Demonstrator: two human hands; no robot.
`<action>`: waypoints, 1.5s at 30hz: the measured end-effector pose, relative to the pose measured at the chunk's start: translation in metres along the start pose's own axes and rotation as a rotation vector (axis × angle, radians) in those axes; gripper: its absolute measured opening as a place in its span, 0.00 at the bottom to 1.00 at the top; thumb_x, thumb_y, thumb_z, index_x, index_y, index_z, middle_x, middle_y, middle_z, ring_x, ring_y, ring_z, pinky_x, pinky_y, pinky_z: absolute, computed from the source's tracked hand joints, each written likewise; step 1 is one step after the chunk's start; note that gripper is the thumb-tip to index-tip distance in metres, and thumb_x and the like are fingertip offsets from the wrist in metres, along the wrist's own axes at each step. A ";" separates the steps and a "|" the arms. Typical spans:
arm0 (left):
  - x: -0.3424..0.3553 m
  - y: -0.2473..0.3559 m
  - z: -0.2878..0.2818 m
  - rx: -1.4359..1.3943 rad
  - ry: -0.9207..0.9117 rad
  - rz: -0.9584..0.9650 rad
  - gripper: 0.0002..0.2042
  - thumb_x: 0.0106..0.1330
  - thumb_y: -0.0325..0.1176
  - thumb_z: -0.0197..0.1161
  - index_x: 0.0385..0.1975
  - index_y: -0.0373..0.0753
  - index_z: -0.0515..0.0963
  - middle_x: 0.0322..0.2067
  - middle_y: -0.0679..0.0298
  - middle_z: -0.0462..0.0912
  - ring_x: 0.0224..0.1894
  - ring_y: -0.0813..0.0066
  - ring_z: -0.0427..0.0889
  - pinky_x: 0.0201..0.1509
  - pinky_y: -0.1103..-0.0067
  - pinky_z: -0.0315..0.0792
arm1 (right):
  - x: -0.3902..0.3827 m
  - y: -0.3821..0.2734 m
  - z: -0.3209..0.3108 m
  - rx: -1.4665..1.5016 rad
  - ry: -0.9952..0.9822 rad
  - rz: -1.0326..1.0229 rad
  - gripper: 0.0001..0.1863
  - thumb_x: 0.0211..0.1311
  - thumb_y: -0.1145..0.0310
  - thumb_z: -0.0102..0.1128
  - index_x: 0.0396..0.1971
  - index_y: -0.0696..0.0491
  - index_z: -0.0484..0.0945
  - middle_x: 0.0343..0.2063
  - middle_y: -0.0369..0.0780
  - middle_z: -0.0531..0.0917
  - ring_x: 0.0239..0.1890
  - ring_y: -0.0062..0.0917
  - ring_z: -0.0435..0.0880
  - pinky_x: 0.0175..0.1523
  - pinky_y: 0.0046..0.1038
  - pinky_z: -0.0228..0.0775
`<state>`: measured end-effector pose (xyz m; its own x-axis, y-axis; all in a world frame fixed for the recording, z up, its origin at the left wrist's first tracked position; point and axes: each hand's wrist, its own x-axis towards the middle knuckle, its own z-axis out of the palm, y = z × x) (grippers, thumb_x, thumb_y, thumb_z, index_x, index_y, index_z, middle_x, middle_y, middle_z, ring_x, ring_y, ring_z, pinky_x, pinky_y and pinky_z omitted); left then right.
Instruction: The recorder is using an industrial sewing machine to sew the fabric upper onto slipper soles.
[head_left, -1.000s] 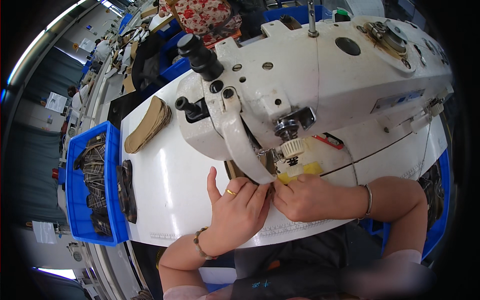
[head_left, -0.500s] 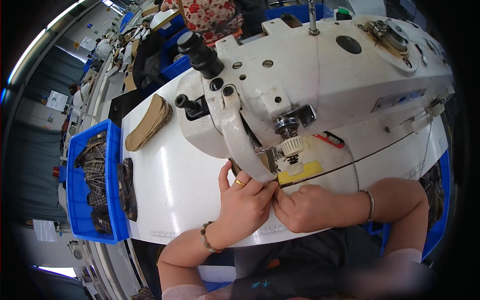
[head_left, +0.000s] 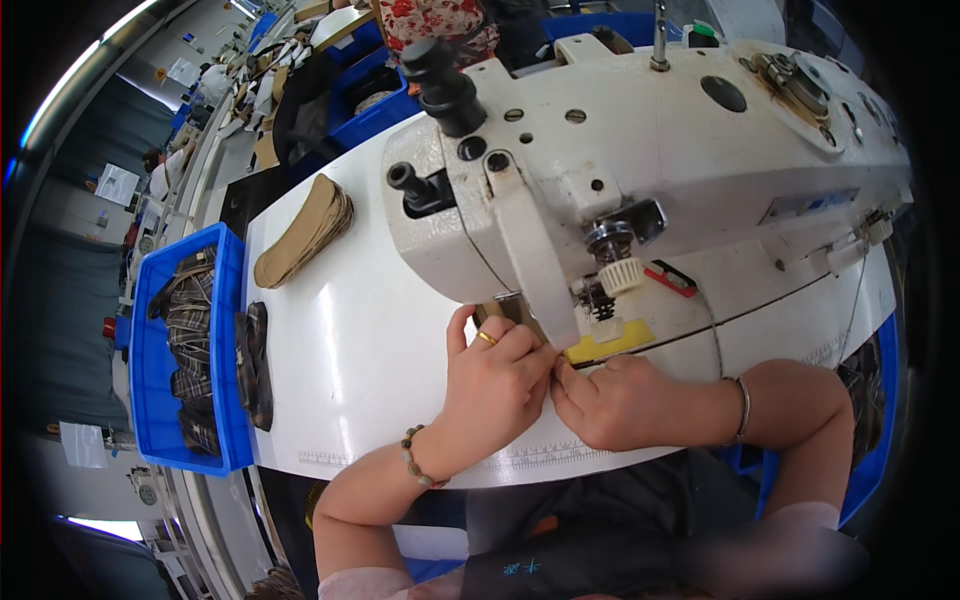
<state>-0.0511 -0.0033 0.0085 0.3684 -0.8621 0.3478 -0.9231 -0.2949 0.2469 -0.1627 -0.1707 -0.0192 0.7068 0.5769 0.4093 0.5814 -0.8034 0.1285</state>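
Note:
A white sewing machine (head_left: 680, 140) stands over a white work surface (head_left: 350, 370). Beneath its presser area lies a brown piece (head_left: 490, 311), largely hidden by the machine and fingers. My left hand (head_left: 495, 390), with a gold ring, has curled fingers gripping that piece at its near side. Close beside it, my right hand (head_left: 620, 400) is closed, thumb and index pinched at the piece's edge; their tips are partly hidden. A yellow plate (head_left: 610, 345) is just behind my right fingers, and a red-and-black tool (head_left: 668, 280) lies further back on the machine bed.
A stack of tan insole-shaped pieces (head_left: 305, 230) is at back left. Plaid fabric pieces (head_left: 190, 340) fill a blue bin (head_left: 227, 410), with dark pieces (head_left: 258, 365) beside it. More blue bins stand at right and behind. Other people are in the background, one in floral clothing (head_left: 440, 25).
The view has shifted slightly, putting the machine further right. Both hands stay at the piece; my left hand has moved a little farther forward, toward the back of the table.

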 end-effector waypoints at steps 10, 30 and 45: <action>0.021 -0.023 0.004 -0.022 0.017 -0.017 0.04 0.56 0.29 0.71 0.31 0.42 0.86 0.25 0.68 0.80 0.27 0.66 0.78 0.35 0.68 0.61 | 0.008 0.018 0.008 0.067 0.114 0.138 0.15 0.48 0.71 0.61 0.36 0.63 0.82 0.22 0.39 0.81 0.18 0.22 0.81 0.20 0.25 0.71; 0.018 -0.035 -0.015 -0.069 -0.170 0.129 0.20 0.50 0.19 0.67 0.45 0.42 0.86 0.33 0.66 0.80 0.29 0.68 0.80 0.29 0.75 0.74 | 0.004 0.018 0.003 0.168 0.100 0.146 0.13 0.48 0.70 0.62 0.33 0.61 0.82 0.20 0.35 0.76 0.17 0.21 0.80 0.19 0.25 0.69; 0.015 -0.037 -0.016 -0.107 -0.225 0.109 0.15 0.53 0.23 0.69 0.43 0.40 0.84 0.34 0.62 0.80 0.33 0.61 0.82 0.36 0.70 0.78 | 0.005 0.018 0.002 0.156 0.112 0.144 0.10 0.50 0.70 0.62 0.32 0.59 0.81 0.20 0.34 0.75 0.17 0.21 0.80 0.19 0.25 0.69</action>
<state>-0.0095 0.0011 0.0186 0.2225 -0.9599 0.1704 -0.9346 -0.1603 0.3174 -0.1477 -0.1813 -0.0169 0.7428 0.4312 0.5122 0.5393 -0.8387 -0.0761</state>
